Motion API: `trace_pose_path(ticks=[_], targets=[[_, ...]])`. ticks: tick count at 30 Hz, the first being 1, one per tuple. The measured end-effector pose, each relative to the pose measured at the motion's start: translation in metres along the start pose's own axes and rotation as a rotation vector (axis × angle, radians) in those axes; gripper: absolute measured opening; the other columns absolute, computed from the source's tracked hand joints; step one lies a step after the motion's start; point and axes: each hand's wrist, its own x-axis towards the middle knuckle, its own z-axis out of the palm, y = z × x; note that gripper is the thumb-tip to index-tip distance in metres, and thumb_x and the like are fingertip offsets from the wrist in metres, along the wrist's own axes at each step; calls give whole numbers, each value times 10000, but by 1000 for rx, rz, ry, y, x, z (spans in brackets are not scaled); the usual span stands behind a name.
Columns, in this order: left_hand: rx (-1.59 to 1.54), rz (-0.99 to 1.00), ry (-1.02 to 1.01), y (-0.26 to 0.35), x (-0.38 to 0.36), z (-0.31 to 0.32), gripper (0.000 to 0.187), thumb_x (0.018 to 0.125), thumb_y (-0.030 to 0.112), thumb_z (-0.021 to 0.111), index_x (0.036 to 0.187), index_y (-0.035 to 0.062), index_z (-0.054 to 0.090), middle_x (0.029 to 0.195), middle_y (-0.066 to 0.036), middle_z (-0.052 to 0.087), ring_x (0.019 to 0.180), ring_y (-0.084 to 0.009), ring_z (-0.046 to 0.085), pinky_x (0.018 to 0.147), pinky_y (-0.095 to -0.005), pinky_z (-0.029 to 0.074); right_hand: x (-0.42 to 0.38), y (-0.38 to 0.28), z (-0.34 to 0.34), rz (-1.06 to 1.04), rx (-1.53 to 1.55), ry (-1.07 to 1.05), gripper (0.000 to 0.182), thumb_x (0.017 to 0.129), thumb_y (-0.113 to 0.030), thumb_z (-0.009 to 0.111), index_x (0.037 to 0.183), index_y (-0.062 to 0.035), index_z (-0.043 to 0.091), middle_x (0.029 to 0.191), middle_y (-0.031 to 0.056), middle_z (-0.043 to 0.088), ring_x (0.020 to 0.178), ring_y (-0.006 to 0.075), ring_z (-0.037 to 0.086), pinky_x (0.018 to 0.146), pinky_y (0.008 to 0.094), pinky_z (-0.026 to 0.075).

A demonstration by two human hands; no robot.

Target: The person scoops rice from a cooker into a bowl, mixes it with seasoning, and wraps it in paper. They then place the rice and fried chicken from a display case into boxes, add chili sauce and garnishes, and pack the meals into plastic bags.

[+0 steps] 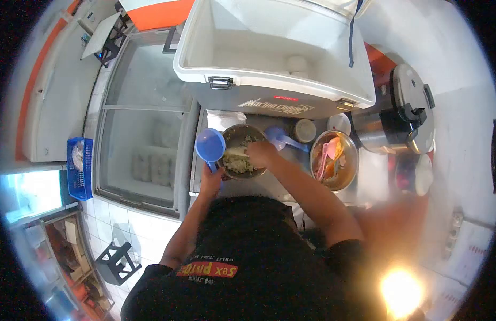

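Note:
My left hand (211, 175) is closed around the handle of a blue plastic dipper (210, 143), its round cup raised at the left rim of a metal bowl (226, 136). In the bowl lies a pale, greenish-white food mixture (238, 162). Over the bowl's right side, my right hand (260, 154) reaches in with its fingers bent together at the mixture. A pale shape shows by its fingertips, but I cannot make out what it is. To the right of this bowl lies a second blue dipper (275, 136).
A steel bowl (355, 166) with pink and orange utensils stands right, near a jar (304, 130) and a large lidded cooker (414, 109). An open cooler box (275, 80) borders the counter's back. At left is a glass-topped freezer (143, 128); a black stool (117, 263) stands on the floor.

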Motion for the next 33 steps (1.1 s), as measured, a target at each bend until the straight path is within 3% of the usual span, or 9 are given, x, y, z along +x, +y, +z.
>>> trace_pose_path(ticks=[4,8,13,16,20,22,26,29,33], targets=[[60,125,25,-8,5,-3,419,882,-4,607,1278,42,477,1090,-52,596,973,-156,585,755,-325,525,-58,-24,-47,-32,12,-50,254,734,-160,672,969,-87,737,844,172,699,847,358,702,737,479,574],[37,39,37,-12,6,-4,401,881,0,606,1261,39,486,1080,-57,601,964,-161,588,772,-326,512,-66,-42,-4,91,55,-144,238,754,-169,670,942,-34,725,868,213,697,851,369,699,744,491,565],[69,65,41,6,-9,4,391,886,-16,590,1258,52,489,1078,-60,590,945,-157,600,707,-317,530,-52,-23,0,340,356,122,262,804,-212,623,884,22,710,894,245,689,851,403,685,751,510,545],[-5,35,14,14,-7,9,402,887,-36,580,1267,52,483,1107,-65,584,947,-170,609,700,-324,547,-56,0,-11,94,314,192,273,797,-219,621,862,30,711,874,240,691,825,413,682,749,519,542],[-35,128,15,8,-9,11,435,884,-66,565,1292,43,464,1175,-83,575,989,-203,619,746,-355,594,-43,13,4,253,285,359,257,795,-208,625,851,30,705,814,227,690,704,378,686,654,490,548],[23,124,31,-18,7,-1,440,882,-67,564,1295,44,459,1176,-85,574,1000,-212,621,764,-367,604,-27,16,32,96,277,-29,233,820,-178,622,839,47,675,737,236,667,572,328,662,537,471,533],[-93,115,12,4,-10,12,455,880,-57,572,1303,45,440,1166,-88,572,1003,-220,629,777,-374,612,-55,-29,15,305,842,-80,242,858,-143,607,723,56,628,627,206,628,534,267,659,428,423,494],[-162,40,-20,5,-10,11,462,880,-51,575,1306,50,429,1152,-90,575,995,-224,634,762,-374,610,-83,-33,-35,314,746,35,252,869,-173,607,750,47,638,596,151,595,486,231,602,410,384,444],[-119,85,-54,-1,-7,8,461,883,-48,564,1307,60,419,1164,-99,572,1000,-235,638,751,-379,610,-73,-19,-51,350,384,-91,269,887,-214,592,826,39,658,596,107,564,450,192,524,386,346,395]])
